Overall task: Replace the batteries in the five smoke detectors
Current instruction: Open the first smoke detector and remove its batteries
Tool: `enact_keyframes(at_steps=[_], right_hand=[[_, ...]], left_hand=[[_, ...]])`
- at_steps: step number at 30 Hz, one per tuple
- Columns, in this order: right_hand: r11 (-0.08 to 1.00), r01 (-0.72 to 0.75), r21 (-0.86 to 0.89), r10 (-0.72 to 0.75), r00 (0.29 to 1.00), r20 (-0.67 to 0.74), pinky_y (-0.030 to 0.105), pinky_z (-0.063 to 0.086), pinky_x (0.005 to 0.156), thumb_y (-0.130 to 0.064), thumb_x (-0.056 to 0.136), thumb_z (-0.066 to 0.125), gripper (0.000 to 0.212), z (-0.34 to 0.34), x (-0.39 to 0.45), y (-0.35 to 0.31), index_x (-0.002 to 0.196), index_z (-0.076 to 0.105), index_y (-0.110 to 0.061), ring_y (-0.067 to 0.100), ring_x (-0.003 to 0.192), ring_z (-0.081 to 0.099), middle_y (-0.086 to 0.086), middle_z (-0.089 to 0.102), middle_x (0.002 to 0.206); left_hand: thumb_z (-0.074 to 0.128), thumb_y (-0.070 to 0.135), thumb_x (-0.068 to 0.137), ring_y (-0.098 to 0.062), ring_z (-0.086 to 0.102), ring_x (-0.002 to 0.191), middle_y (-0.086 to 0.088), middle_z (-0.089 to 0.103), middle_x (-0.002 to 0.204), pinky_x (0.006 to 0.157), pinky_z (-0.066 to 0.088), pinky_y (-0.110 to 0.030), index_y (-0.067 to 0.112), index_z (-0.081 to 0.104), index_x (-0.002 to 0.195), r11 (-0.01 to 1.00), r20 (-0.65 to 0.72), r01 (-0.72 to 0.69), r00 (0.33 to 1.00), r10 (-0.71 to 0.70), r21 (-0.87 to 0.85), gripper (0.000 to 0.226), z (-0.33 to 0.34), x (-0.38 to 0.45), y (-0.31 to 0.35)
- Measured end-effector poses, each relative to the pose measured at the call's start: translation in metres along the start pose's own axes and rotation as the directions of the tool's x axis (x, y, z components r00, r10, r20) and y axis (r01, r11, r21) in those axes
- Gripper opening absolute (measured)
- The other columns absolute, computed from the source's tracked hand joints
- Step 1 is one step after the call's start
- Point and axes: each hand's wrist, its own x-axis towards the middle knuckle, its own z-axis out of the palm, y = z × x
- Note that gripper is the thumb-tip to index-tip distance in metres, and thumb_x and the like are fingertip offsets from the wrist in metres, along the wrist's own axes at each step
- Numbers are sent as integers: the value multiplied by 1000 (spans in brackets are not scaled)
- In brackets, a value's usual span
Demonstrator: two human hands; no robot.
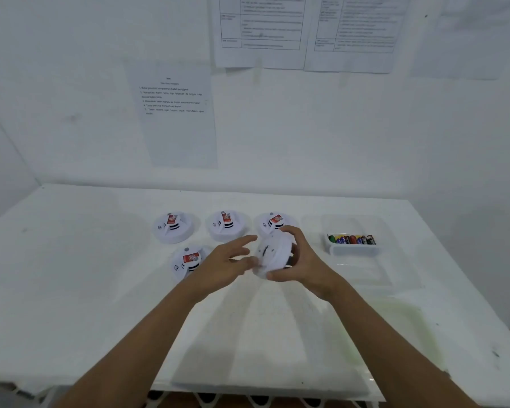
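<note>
A person worked at a white worktop (100,304) set against a white wall, both bare forearms reaching in from the bottom of the frame. The right hand (302,262) held a white smoke detector (273,254) lifted above the worktop and tilted on edge, the thumb underneath and the fingers curled over its top and far side, so that grip was clasped around the unit. The left hand (228,265) met the same detector from the left, its fingers blurred; the fingertips touched the rim, but whether that grip had closed on it could not be told. Four more smoke detectors lay flat on the worktop, each with a red-and-white label: a back-left detector (173,227), a back-middle detector (226,225) and a back-right detector (273,223) in a row, the last partly hidden behind the raised unit, and a front-left detector (189,262) just beside the left hand. To the right, well apart from the hands, a small clear tray (352,250) held a row of batteries (352,240) lying side by side in mixed colours. Printed sheets (177,119) were stuck to the wall above, their text too small to read.
</note>
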Motion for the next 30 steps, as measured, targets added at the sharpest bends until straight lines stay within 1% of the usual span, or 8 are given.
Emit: enact_keyframes(at_steps=[2, 4, 7, 12, 15, 21, 25, 30], right_hand=[[989, 2, 150, -9, 999, 46, 38, 56, 89, -2, 63, 84, 88, -2, -5, 1, 135, 39, -27, 24, 119, 59, -2, 60, 129], [978, -10, 209, -12, 994, 106, 40, 54, 92, 8, 68, 77, 87, -3, -9, 1, 139, 38, -24, 22, 119, 61, -1, 61, 130], [994, 7, 105, -24, 986, 164, 43, 54, 96, 8, 71, 79, 89, -10, -12, -3, 143, 39, -26, 24, 127, 55, 2, 53, 140], [1000, 14, -5, -12, 977, 215, 42, 56, 94, 3, 73, 82, 90, -20, -16, -9, 144, 41, -35, 17, 129, 52, -10, 52, 141], [999, 19, -49, -7, 971, 239, 40, 58, 91, 8, 73, 79, 93, -20, -16, -15, 142, 40, -39, 12, 126, 53, -13, 52, 139], [994, 24, -106, -9, 991, 134, 34, 59, 89, 0, 59, 92, 121, -9, -15, -17, 150, 22, -37, 9, 123, 54, -10, 48, 137], [976, 110, -185, -93, 991, 101, 19, 54, 87, -1, 56, 94, 107, -3, -13, -19, 142, 35, -26, 5, 119, 54, -12, 51, 133], [980, 145, -138, -133, 987, 95, 27, 57, 87, 7, 56, 91, 96, -6, -15, -21, 135, 47, -23, 6, 116, 58, -5, 59, 128]], left_hand=[[65, 26, 91, -13, 66, 105, 3, 67, 119, 89, 55, -29, 38, 47, 137, 996, 79, -12, 997, 19, -84, 51, 4, -5, 5], [67, 25, 89, -15, 70, 98, 1, 72, 111, 84, 57, -29, 34, 48, 137, 996, 83, -31, 996, 38, -86, 52, 8, -8, 9], [74, 24, 83, -14, 72, 88, 0, 71, 111, 75, 60, -28, 30, 53, 135, 999, 35, -37, 999, 37, 6, 56, 8, -10, 12], [83, 22, 74, -19, 72, 83, -4, 67, 112, 72, 60, -33, 34, 55, 133, 996, 53, -49, 998, 45, 78, 67, 0, -12, 13], [86, 22, 70, -22, 72, 81, -5, 66, 108, 68, 61, -35, 39, 55, 129, 992, 24, -68, 998, 66, 110, 68, 1, -12, 16], [90, 32, 63, -22, 71, 69, -4, 71, 88, 61, 61, -39, 47, 60, 109, 981, -81, -120, 988, 133, 152, 57, 2, -12, 17], [88, 36, 65, -22, 72, 67, -4, 70, 90, 66, 62, -36, 46, 57, 115, 976, -50, -123, 990, 134, 180, 60, 1, -10, 14], [87, 23, 69, -24, 72, 72, -9, 68, 97, 67, 58, -28, 39, 57, 124, 978, 46, -127, 992, 121, 165, 64, -9, -11, 21]])
